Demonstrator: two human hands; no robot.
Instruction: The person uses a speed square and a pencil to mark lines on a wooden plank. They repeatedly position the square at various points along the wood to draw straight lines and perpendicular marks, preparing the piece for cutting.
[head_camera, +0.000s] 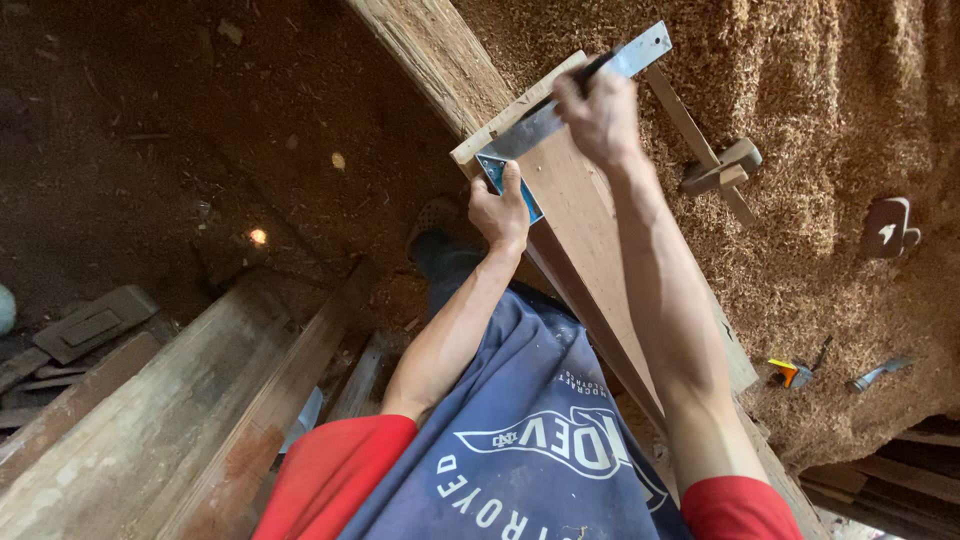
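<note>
Try square (560, 110): laid across the plank (590, 230) end, blue stock pinned against its edge by the gripping left hand (500, 210) (keeping the blade true), right hand (600, 115) clenching a pencil along it.

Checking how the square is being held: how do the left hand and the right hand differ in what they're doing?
The left hand presses on the square's blue stock at the plank's edge; the right hand sits farther out, over the metal blade, gripping a dark pencil-like tool. The left arm is bent, the right nearly straight. Both rest on the same square.
</note>
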